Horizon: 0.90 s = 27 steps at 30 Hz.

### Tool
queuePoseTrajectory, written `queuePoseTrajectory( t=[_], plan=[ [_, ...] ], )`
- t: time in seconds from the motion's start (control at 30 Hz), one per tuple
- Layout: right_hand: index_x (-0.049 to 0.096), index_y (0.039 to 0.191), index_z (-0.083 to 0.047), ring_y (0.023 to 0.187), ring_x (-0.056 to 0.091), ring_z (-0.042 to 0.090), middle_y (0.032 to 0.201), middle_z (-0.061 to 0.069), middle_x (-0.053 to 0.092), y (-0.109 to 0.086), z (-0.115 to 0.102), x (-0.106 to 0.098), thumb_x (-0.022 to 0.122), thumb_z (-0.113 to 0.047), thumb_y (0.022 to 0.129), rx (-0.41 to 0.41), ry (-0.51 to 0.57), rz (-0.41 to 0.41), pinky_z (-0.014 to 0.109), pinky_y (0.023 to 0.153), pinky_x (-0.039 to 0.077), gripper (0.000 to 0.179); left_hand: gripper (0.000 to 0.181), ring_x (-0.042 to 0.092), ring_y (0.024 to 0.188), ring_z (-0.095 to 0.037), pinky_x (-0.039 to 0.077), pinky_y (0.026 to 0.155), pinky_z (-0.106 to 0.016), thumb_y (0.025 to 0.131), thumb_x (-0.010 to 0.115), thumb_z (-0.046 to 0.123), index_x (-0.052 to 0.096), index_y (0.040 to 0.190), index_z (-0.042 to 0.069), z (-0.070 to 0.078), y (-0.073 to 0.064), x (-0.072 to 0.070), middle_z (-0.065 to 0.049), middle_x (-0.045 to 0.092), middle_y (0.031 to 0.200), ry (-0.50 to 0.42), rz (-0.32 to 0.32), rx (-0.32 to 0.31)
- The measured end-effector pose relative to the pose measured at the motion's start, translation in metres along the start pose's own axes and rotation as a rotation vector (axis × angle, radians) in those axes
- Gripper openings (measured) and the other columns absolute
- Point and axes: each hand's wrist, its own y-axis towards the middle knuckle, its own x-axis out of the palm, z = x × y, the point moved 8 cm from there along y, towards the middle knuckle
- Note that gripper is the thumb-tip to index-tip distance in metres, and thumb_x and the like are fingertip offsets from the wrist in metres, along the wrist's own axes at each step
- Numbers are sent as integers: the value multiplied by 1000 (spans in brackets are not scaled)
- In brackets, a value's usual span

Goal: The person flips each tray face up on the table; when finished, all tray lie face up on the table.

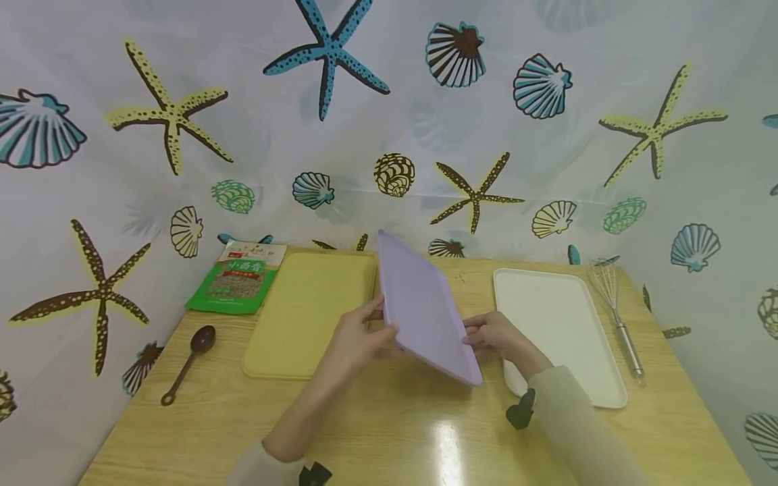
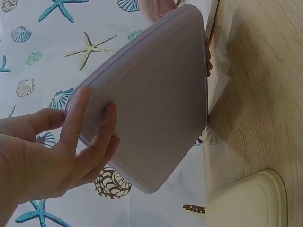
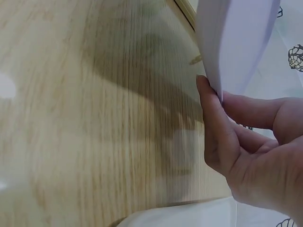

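A shallow purple tray [image 1: 422, 307] is held tilted above the middle of the table by both hands. My left hand [image 1: 358, 337] grips its left edge; in the left wrist view the fingers [image 2: 102, 135] spread over the tray's underside [image 2: 151, 99] while the thumb is at the rim. On the opposite edge, my right hand [image 1: 495, 334] pinches the rim between thumb and fingers, as the right wrist view shows with the tray [image 3: 236, 42] rising from that pinch. The tray's shadow falls on the wood below.
Left of the tray lies a yellow tray [image 1: 310, 317], with a green seasoning packet [image 1: 237, 278] and a brown spoon [image 1: 193, 358] beyond it. A white tray [image 1: 559, 331] lies to the right, a white utensil [image 1: 514, 379] partly hidden beside it, and a whisk [image 1: 618, 324] farther right. A patterned curtain [image 1: 389, 135] stands behind.
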Motion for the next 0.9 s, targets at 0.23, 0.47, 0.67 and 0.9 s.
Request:
queuePoseTrajectory(
  t=[0.23, 0.47, 0.67, 0.9],
  plan=[
    [52, 129, 12, 83, 69, 20, 104, 17, 70, -3, 8, -6, 66, 7, 84, 19, 67, 21, 34, 75, 59, 47, 62, 69, 78, -27, 60, 68, -38, 91, 59, 0, 33, 147, -3, -11, 5, -10, -26, 54, 118, 12, -13, -51],
    [53, 128, 12, 85, 70, 23, 107, 21, 68, -14, 11, -9, 66, 8, 83, 20, 110, 41, 38, 75, 59, 47, 61, 68, 79, -27, 60, 60, -43, 92, 59, 0, 33, 147, -4, -27, 8, -14, -26, 50, 119, 11, -18, -109],
    [53, 128, 12, 80, 69, 20, 102, 18, 69, -21, 10, -17, 66, 7, 83, 2, 84, 69, 35, 72, 60, 47, 61, 67, 75, -27, 59, 54, -42, 91, 57, 1, 34, 147, -2, -38, 14, -16, -26, 52, 115, 18, -19, -128],
    [54, 129, 11, 77, 68, 18, 102, 18, 68, -29, 9, -27, 66, 4, 84, -11, 36, 109, 35, 68, 60, 47, 60, 67, 77, -29, 59, 54, -40, 89, 59, 2, 39, 145, 1, -53, 23, -21, -21, 57, 105, 51, -6, -155]
  ],
)
